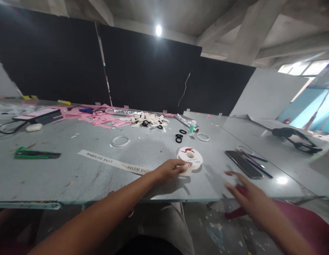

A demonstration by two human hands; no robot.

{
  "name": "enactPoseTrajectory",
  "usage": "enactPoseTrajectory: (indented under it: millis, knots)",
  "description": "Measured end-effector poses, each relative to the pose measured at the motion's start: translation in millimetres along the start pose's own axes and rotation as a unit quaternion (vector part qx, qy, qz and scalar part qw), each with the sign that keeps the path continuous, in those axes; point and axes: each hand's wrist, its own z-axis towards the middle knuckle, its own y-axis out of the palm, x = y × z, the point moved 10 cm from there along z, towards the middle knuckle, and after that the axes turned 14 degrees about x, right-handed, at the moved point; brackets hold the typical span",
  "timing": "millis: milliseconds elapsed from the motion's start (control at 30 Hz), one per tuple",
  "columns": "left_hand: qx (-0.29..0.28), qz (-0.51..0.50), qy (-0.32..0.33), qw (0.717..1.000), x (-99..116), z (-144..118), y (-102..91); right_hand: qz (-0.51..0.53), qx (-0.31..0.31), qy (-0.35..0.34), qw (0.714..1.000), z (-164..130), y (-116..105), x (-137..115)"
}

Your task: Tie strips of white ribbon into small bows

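My left hand [175,168] reaches over the table, its fingers closed on the ribbon beside a white spool [190,156]. The spool lies flat and has a red mark on its face. A pale ribbon [108,161] printed "LOVE IS ETERNAL" runs leftward across the tabletop from under this hand. My right hand [244,191] is blurred near the front edge, thumb and forefinger apart. A red patch shows among its fingers; I cannot tell whether it is something held or something behind. Nearest to this hand lies a dark phone [243,163].
A green and black box cutter [38,154] lies at left. White rings [120,141], black rings [178,138] and a small green-labelled bottle [191,127] sit mid-table. Pink strips [100,120] and white scraps [151,120] are heaped behind. A red chair [300,219] stands at right.
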Motion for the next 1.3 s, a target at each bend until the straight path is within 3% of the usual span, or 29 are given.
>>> enactPoseTrajectory:
  millis: [100, 200, 300, 467, 633, 700, 767, 833, 900, 967, 1067, 1200, 1300]
  knots:
    - [0.063, 0.014, -0.012, 0.998, -0.3, 1.4, -31.3, -0.114, -0.070, -0.109, 0.985, 32.3, 78.8, -39.3]
    - [0.148, 0.063, -0.039, 0.986, -3.8, -0.9, -75.1, -0.200, -0.076, -0.170, 0.962, 49.5, 125.3, -62.4]
    - [0.206, 0.099, -0.070, 0.971, -8.8, -3.7, -114.3, -0.242, -0.063, -0.180, 0.951, 63.6, 133.9, -62.5]
    - [0.284, 0.048, -0.110, 0.951, -11.4, 2.9, -158.5, -0.290, -0.053, -0.125, 0.947, 98.9, 122.2, -23.6]
    - [0.275, -0.024, -0.167, 0.947, -28.8, 15.7, -157.6, -0.287, -0.030, -0.076, 0.955, 152.2, 103.9, 6.1]
    - [0.249, 0.023, -0.136, 0.958, -33.7, 20.3, -151.0, -0.281, -0.020, -0.079, 0.956, 176.0, 102.6, 10.2]
    - [0.233, 0.093, -0.087, 0.964, -36.9, 21.1, -145.9, -0.273, -0.061, -0.108, 0.954, 191.4, 118.4, 9.8]
    - [0.208, 0.169, -0.055, 0.962, -41.4, 18.2, -140.2, -0.278, -0.094, -0.138, 0.946, 198.3, 136.5, 7.0]
    - [0.163, 0.230, -0.028, 0.959, -43.1, 14.2, -131.9, -0.282, -0.074, -0.166, 0.942, 201.0, 142.5, 1.5]
    - [0.146, 0.259, -0.017, 0.955, -42.3, 9.6, -129.8, -0.280, -0.020, -0.191, 0.941, 200.5, 132.2, -0.9]
    - [0.147, 0.265, -0.026, 0.953, -41.8, 5.8, -132.0, -0.258, 0.052, -0.225, 0.938, 193.5, 94.0, 18.2]
    - [0.140, 0.272, -0.037, 0.951, -43.1, 6.6, -129.4, -0.243, 0.165, -0.155, 0.943, 174.7, 19.9, 105.9]
    - [0.130, 0.282, -0.042, 0.950, -44.5, 7.9, -125.8, -0.279, 0.166, -0.175, 0.930, 144.9, 4.4, 162.6]
